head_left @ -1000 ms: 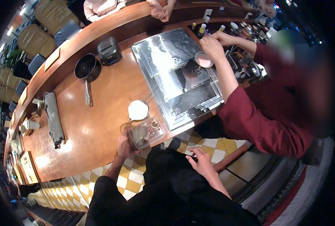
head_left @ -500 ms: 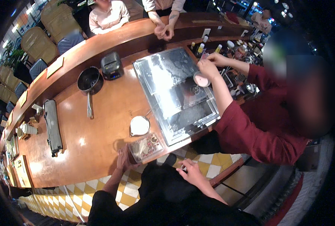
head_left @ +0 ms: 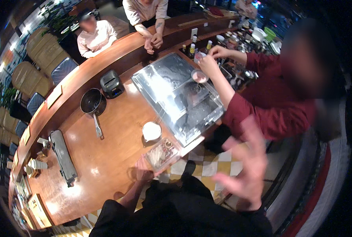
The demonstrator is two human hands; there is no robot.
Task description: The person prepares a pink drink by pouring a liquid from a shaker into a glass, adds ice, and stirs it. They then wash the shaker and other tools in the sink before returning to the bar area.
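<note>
My left hand [head_left: 145, 170] is at the near left edge of a clear plastic container [head_left: 163, 154], its fingers closed around the side. Pale strips and reddish bits show inside the container. Raised over the floor on the right, my right hand [head_left: 245, 164] is smeared by motion, but its fingers are spread and nothing shows in them. A small white bowl [head_left: 152, 131] stands on the wooden counter just beyond the container.
A shiny metal griddle [head_left: 176, 94] fills the counter's right part. A co-worker in a dark red shirt [head_left: 271, 100] reaches over it, a round pinkish cup [head_left: 199, 76] by one hand. Farther left are a black saucepan [head_left: 93, 101], a black device [head_left: 112, 83] and a long grey case [head_left: 63, 158].
My right hand has risen from near my lap, spreading its fingers. My left hand stays at the container. The whole view has tilted and shifted; the co-worker's arms remain over the griddle.
</note>
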